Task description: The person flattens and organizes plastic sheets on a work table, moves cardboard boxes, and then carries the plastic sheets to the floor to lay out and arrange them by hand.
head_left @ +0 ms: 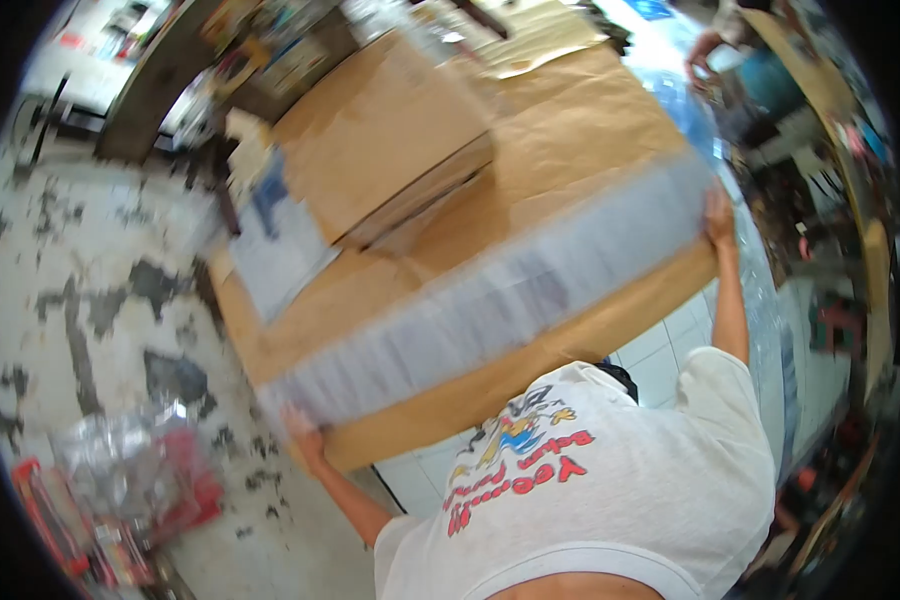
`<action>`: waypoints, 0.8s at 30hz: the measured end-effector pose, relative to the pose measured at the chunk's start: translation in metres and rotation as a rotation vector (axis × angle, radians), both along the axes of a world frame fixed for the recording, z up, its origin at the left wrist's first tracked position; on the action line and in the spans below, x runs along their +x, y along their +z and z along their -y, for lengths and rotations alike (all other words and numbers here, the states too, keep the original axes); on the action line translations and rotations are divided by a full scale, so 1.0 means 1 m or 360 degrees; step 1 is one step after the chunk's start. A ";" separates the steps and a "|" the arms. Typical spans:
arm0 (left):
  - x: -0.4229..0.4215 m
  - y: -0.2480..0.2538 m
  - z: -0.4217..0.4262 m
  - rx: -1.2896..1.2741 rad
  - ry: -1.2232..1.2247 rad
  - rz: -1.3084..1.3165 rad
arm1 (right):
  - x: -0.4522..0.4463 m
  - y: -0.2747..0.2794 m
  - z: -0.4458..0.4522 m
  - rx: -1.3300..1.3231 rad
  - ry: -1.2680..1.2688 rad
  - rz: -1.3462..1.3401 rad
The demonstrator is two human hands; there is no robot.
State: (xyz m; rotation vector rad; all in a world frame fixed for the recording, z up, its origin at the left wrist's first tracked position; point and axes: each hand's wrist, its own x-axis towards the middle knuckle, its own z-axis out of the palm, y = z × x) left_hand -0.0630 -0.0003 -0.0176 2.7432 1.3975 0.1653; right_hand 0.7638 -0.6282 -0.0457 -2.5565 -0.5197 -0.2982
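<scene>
A long, pale grey row of wrapped pieces [470, 310], blurred by motion, lies slantwise along the near side of a table covered with brown paper [570, 100]. My left hand [302, 435] grips its lower left end, with the fingers smeared by motion. At its upper right end is my right hand [718, 215], fingers pressed round that end. Both arms are stretched wide, one to each end. Beyond the row rests a brown cardboard box [390, 135]. Grey-white sheets [282, 255] lie left of the box.
Clear plastic bags [130, 465] and red packages [55, 520] are on the worn floor at the left. Cluttered shelving [280, 70] stands at the upper left. Another person's hand [705, 58] shows at the upper right, near blue plastic [675, 100]. A red stool [838, 325] is at the right.
</scene>
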 end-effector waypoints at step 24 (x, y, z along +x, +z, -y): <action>0.040 0.015 -0.158 -0.0692 0.1701 0.0321 | 0.018 -0.010 0.012 -0.0175 0.0136 0.0060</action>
